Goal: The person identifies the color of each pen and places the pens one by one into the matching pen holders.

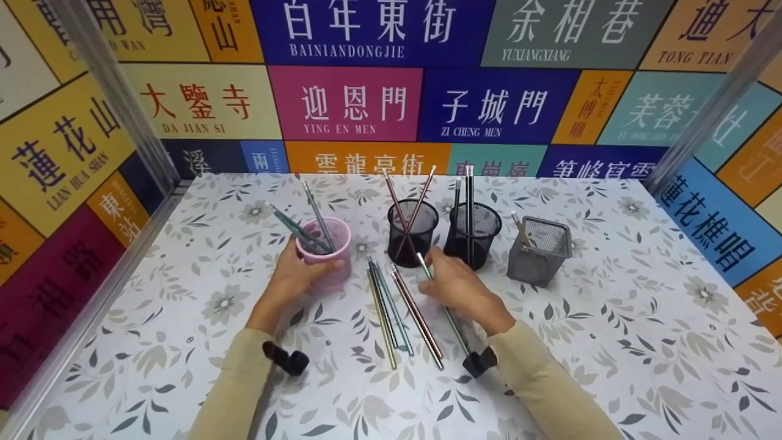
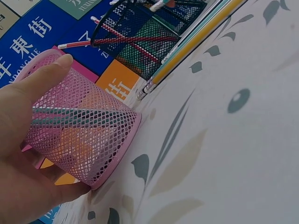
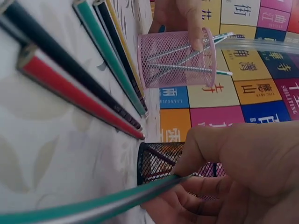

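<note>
My left hand (image 1: 286,278) is wrapped around the side of a pink mesh pencil cup (image 1: 335,269), thumb near its rim in the left wrist view. Green pencils (image 1: 299,229) lean inside that cup. Between thumb and fingers, my right hand (image 1: 464,290) pinches a green pencil (image 3: 107,200), its eraser end pointing away from me. On the table to the left of this hand lie several loose pencils: a yellow pencil (image 1: 383,330), a red pencil (image 3: 79,93), a green pencil (image 3: 110,58) and dark ones.
Behind my right hand stand a black mesh cup (image 1: 413,244) with red pencils and another black mesh cup (image 1: 489,229) with dark pencils. Farther right is a square grey mesh holder (image 1: 540,260) with a light-coloured pencil. Sign-covered panels (image 1: 345,104) border the floral tabletop (image 1: 611,366).
</note>
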`<state>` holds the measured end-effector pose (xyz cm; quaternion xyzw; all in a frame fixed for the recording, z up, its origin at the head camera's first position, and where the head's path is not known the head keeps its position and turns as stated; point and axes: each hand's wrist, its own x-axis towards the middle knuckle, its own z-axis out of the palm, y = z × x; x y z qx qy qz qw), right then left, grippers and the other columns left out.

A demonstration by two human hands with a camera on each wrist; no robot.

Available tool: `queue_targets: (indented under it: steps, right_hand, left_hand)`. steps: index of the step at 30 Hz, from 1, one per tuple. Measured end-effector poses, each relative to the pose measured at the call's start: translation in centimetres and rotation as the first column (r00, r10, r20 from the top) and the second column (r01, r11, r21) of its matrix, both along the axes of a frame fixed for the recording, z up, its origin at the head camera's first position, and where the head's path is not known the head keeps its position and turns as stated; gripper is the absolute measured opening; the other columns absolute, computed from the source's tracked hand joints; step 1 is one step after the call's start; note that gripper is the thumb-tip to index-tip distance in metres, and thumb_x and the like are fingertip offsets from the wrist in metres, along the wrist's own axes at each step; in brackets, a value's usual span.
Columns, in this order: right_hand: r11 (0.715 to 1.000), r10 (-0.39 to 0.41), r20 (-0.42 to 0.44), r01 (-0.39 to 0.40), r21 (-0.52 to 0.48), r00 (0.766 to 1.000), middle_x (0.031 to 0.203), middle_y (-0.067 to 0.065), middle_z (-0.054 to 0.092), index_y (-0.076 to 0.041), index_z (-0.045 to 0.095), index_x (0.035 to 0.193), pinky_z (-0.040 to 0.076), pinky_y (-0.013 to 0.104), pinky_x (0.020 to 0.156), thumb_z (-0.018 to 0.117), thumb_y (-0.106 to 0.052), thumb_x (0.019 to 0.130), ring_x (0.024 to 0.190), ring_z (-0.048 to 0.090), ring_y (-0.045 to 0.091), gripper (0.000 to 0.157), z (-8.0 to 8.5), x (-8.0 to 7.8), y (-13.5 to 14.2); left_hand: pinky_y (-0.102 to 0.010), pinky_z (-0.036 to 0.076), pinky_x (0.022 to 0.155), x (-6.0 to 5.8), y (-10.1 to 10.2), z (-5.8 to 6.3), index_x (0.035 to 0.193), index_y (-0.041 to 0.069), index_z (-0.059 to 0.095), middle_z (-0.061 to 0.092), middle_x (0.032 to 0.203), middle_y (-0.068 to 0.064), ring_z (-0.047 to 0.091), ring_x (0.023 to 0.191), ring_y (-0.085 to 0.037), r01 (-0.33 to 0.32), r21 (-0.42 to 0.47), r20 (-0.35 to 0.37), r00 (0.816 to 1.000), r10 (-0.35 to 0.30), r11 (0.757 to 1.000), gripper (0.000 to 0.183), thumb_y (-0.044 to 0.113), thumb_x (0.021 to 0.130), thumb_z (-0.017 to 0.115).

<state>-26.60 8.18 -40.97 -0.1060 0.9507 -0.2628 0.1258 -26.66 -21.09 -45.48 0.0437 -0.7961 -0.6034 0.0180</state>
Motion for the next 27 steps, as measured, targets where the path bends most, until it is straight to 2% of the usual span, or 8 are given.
queue_targets:
  steps: [3, 7, 12, 15, 18, 21, 27]
  right_hand:
    - [0.998, 0.06, 0.006, -0.06, -0.021, 0.998, 0.089, 0.005, 0.06, -0.013, 0.052, 0.12, 0.05, 0.033, 0.067, 0.069, -0.021, 0.09, 0.075, 0.058, 0.02, 0.036, 0.8, -0.1, -0.8]
    - [0.984, 0.165, -0.007, -0.165, -0.064, 0.986, 0.091, 0.003, 0.061, -0.013, 0.051, 0.127, 0.049, 0.032, 0.069, 0.068, -0.019, 0.091, 0.079, 0.057, 0.018, 0.041, 1.7, -0.6, -1.8]
    - [0.939, 0.298, -0.1, -0.31, -0.146, 0.949, 0.091, 0.003, 0.06, -0.011, 0.052, 0.129, 0.045, 0.032, 0.075, 0.063, -0.01, 0.089, 0.081, 0.053, 0.017, 0.041, 2.0, -1.8, -2.7]
    - [0.905, 0.337, -0.149, -0.363, -0.22, 0.93, 0.09, 0.003, 0.061, -0.011, 0.053, 0.129, 0.048, 0.03, 0.074, 0.061, -0.007, 0.086, 0.077, 0.054, 0.015, 0.043, 2.1, -2.5, -3.1]
    - [0.877, 0.331, -0.152, -0.363, -0.315, 0.931, 0.089, 0.003, 0.06, -0.012, 0.052, 0.13, 0.051, 0.028, 0.066, 0.059, -0.004, 0.085, 0.07, 0.056, 0.013, 0.046, 2.2, -3.0, -3.6]
    - [0.856, 0.305, -0.138, -0.334, -0.395, 0.942, 0.088, 0.003, 0.057, -0.012, 0.051, 0.129, 0.05, 0.026, 0.055, 0.058, -0.003, 0.086, 0.064, 0.054, 0.013, 0.044, 2.3, -3.6, -4.2]
    - [0.81, 0.229, -0.101, -0.247, -0.532, 0.968, 0.092, 0.003, 0.053, -0.011, 0.05, 0.127, 0.055, 0.03, 0.051, 0.058, -0.001, 0.084, 0.066, 0.056, 0.016, 0.045, 3.2, -4.8, -5.5]
  left_hand:
    - [-0.047, 0.029, 0.123, 0.1, -0.1, 0.0, 0.158, 0.018, 0.026, 0.039, 0.159, -0.009, 0.035, 0.149, -0.028, 0.001, -0.006, 0.033, 0.999, -0.001, 1.0, 0.107, 0.032, 0.072, 0.09]
    - [-0.047, 0.028, 0.124, 0.2, -0.3, -0.1, 0.158, 0.019, 0.023, 0.039, 0.159, -0.01, 0.033, 0.15, -0.027, 0.012, -0.012, 0.053, 0.999, -0.012, 1.0, 0.109, 0.033, 0.073, 0.089]
    - [-0.046, 0.028, 0.124, -0.1, -0.2, -0.3, 0.158, 0.017, 0.024, 0.039, 0.159, -0.01, 0.033, 0.15, -0.028, 0.026, -0.01, 0.017, 1.0, -0.026, 1.0, 0.107, 0.029, 0.073, 0.089]
    - [-0.046, 0.029, 0.124, -0.1, -0.1, -0.3, 0.157, 0.019, 0.025, 0.04, 0.158, -0.009, 0.034, 0.149, -0.027, 0.017, 0.003, 0.036, 0.999, -0.017, 1.0, 0.107, 0.029, 0.073, 0.09]
    - [-0.046, 0.03, 0.123, -0.1, -0.1, -0.4, 0.157, 0.018, 0.025, 0.041, 0.157, -0.01, 0.036, 0.148, -0.028, 0.026, 0.007, 0.042, 0.999, -0.026, 1.0, 0.106, 0.03, 0.073, 0.089]
    - [-0.046, 0.032, 0.122, 0.1, -0.1, -0.4, 0.157, 0.017, 0.025, 0.042, 0.156, -0.01, 0.039, 0.146, -0.028, 0.034, -0.011, 0.033, 0.999, -0.034, 0.999, 0.106, 0.032, 0.074, 0.089]
    - [-0.046, 0.032, 0.122, 0.2, -0.1, -0.1, 0.157, 0.018, 0.023, 0.04, 0.158, -0.009, 0.038, 0.147, -0.027, 0.037, -0.037, 0.041, 0.999, -0.035, 0.999, 0.109, 0.04, 0.073, 0.089]
